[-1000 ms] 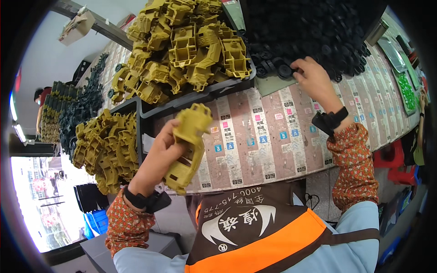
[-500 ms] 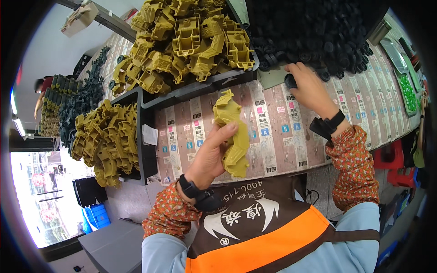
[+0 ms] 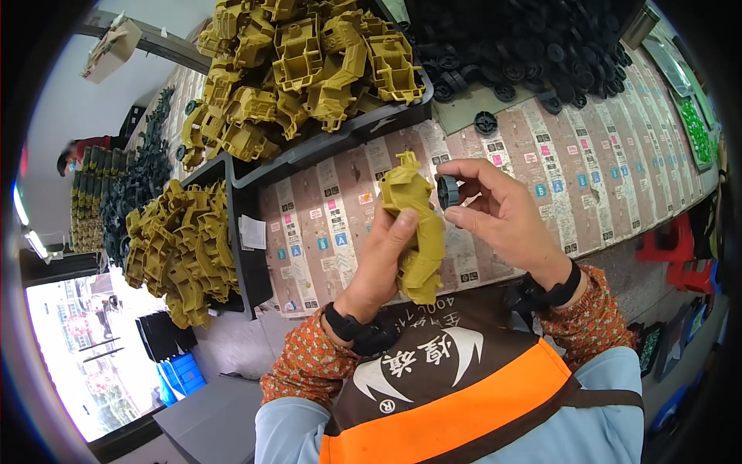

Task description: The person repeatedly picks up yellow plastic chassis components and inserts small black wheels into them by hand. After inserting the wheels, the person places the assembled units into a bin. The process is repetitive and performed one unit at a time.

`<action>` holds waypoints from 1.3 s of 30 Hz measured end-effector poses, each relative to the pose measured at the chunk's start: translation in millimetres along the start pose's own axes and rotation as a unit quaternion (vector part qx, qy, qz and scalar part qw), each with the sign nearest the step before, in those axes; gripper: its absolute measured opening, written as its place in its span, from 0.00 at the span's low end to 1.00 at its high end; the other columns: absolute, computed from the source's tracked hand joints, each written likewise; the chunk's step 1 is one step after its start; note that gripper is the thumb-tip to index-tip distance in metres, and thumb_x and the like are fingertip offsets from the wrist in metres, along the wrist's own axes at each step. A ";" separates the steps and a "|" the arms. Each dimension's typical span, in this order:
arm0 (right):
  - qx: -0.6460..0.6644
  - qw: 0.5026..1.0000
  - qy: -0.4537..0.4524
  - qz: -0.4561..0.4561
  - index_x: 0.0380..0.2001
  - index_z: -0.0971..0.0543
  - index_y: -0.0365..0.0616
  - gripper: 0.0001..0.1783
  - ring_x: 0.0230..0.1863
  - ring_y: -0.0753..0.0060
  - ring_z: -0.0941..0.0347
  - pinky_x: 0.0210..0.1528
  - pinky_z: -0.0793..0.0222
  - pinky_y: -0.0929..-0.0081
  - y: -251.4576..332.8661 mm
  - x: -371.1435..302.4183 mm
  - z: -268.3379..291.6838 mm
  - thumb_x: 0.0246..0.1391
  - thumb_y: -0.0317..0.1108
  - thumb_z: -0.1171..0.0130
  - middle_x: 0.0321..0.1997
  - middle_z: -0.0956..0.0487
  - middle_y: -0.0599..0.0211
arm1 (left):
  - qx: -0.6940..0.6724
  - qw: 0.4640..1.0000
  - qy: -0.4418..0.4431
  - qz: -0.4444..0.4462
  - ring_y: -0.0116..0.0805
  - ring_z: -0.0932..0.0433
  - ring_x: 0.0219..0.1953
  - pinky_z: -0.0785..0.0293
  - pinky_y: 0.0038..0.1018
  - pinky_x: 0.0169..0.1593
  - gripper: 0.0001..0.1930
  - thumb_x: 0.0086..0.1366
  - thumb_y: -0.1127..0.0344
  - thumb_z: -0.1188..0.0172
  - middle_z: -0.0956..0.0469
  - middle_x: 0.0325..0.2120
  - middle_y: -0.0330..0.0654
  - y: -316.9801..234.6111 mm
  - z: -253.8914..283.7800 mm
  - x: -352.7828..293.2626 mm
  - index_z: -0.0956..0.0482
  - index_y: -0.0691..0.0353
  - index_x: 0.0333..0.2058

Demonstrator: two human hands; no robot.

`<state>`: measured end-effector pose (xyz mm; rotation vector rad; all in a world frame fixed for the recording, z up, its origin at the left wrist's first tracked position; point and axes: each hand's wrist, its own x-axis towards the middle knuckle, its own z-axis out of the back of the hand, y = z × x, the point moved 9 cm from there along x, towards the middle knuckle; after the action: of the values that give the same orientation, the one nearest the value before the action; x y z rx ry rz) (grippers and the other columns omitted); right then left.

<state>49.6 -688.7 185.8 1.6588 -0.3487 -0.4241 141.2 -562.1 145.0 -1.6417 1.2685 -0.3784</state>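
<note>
My left hand [image 3: 380, 259] is closed round an olive-yellow plastic toy vehicle body [image 3: 421, 240], held upright above the table near my apron. Just right of its upper part, my right hand [image 3: 495, 205] pinches a small black toy wheel [image 3: 447, 191] between thumb and fingers. A narrow gap seems to lie between wheel and body. Farther off, a loose black wheel [image 3: 485, 122] lies by itself on the table, in front of a large heap of black wheels [image 3: 533, 62].
A black crate [image 3: 340, 138] heaped with yellow bodies stands at the back; another heaped crate [image 3: 249, 263] is at left. The table [image 3: 355, 197] has a patterned paper cover. Red stools [image 3: 666, 247] stand at right. Another person [image 3: 73, 155] is at far left.
My right hand has come back from the wheel heap toward the vehicle body, bringing a wheel. The left hand and body have shifted slightly right in the picture.
</note>
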 end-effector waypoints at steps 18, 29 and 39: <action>0.075 0.993 -0.077 -0.043 0.63 0.33 0.33 0.26 0.60 0.72 0.25 0.60 0.27 0.76 -27.4 -16.9 -6.5 0.62 0.17 0.45 0.61 0.22 0.55 | 0.345 0.928 -0.037 -0.134 0.44 0.22 0.57 0.25 0.37 0.59 0.41 0.66 0.67 0.30 0.26 0.55 0.52 -19.9 -13.6 -2.7 0.50 0.64 0.67; -0.145 0.978 -0.111 0.100 0.54 0.35 0.33 0.26 0.46 0.46 0.15 0.47 0.22 0.65 -2.7 -26.5 -13.1 0.47 0.17 0.54 0.43 0.16 0.41 | 0.419 0.894 0.003 -0.157 0.60 0.22 0.57 0.24 0.43 0.57 0.42 0.65 0.71 0.31 0.27 0.55 0.62 0.1 -22.7 -2.8 0.52 0.66 0.67; -0.502 0.846 -0.165 0.070 0.45 0.21 0.43 0.14 0.41 0.44 0.21 0.44 0.25 0.53 0.6 61.2 84.5 0.54 0.25 0.42 0.38 0.18 0.49 | 0.157 0.987 -0.038 0.000 0.33 0.21 0.51 0.22 0.32 0.55 0.32 0.65 0.69 0.31 0.23 0.50 0.42 1.1 14.9 16.1 0.38 0.60 0.63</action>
<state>64.3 -791.1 172.9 0.5215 -0.3996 -0.6424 157.9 -568.4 132.3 -1.3763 1.0896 -0.4847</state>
